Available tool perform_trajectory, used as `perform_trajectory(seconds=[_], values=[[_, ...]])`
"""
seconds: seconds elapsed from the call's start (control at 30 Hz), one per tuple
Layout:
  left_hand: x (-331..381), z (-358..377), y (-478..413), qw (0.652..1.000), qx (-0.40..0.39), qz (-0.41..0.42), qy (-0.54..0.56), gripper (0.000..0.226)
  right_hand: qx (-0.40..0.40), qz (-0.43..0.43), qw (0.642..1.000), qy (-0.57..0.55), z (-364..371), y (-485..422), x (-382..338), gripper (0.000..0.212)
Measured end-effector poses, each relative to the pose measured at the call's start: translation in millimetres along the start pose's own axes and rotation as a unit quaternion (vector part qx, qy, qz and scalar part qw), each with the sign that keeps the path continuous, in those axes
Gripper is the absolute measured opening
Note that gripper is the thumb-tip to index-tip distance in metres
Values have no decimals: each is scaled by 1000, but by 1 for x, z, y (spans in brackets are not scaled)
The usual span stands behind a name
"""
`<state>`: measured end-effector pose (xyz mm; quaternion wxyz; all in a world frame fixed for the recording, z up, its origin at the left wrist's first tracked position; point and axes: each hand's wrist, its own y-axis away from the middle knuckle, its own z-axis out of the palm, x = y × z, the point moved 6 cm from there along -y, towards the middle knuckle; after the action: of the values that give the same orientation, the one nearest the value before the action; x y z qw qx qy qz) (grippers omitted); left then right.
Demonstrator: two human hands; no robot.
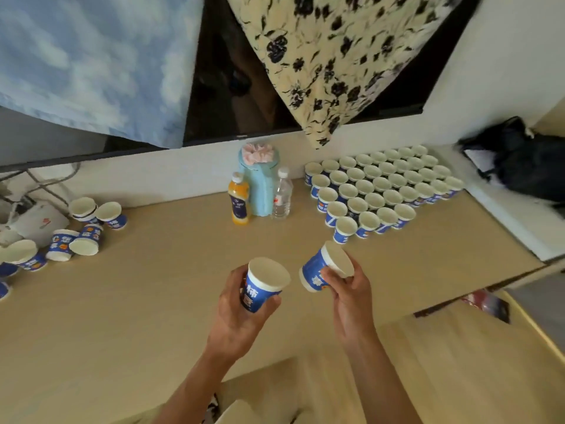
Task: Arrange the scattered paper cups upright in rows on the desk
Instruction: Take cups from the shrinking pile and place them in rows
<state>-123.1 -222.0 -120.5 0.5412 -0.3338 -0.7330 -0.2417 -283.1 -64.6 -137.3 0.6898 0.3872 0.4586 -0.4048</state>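
Head view: the left hand point(235, 313) curls round a paper cup point(263, 284), blue printed wall, white inside, upright at 6 o'clock above the desk point(153, 286). The right hand point(348, 289) pinches a second cup point(324, 267), tipped sideways. Upright rows point(382, 188) stand at 2 o'clock, toppled cups point(82, 237) at 9

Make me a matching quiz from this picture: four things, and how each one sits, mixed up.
1. cup in the left hand
2. cup in the right hand
3. juice bottle
4. cups at the left of the desk

A. standing beside a water bottle
B. tilted sideways
C. scattered, some tipped over
D. held mouth up

Pairs: 1-D, 2-B, 3-A, 4-C
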Motion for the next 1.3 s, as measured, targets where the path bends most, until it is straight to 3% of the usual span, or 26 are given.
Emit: perform_trajectory(seconds=[0.2,0.3,0.4,0.63,0.97,1.23,1.3], values=[[38,104,3,999,-33,20,3,51,82,-30,996,1,-106,3,-30,78],[47,146,-3,999,-48,20,-6,61,114,-34,993,-26,-149,4,-40,67],[53,180,-13,998,-61,24,-5,68,138,-36,990,-22,-182,3,-44,69],[69,275,-57,995,-91,37,25,58,185,-26,982,10,-266,-39,-57,76],[85,401,-154,994,-87,16,65,63,172,19,979,104,-349,-170,-96,69],[92,426,-200,998,-24,-39,45,59,118,73,984,115,-356,-263,-90,76],[92,429,-205,998,-2,-44,38,60,98,87,984,119,-357,-289,-83,69]])
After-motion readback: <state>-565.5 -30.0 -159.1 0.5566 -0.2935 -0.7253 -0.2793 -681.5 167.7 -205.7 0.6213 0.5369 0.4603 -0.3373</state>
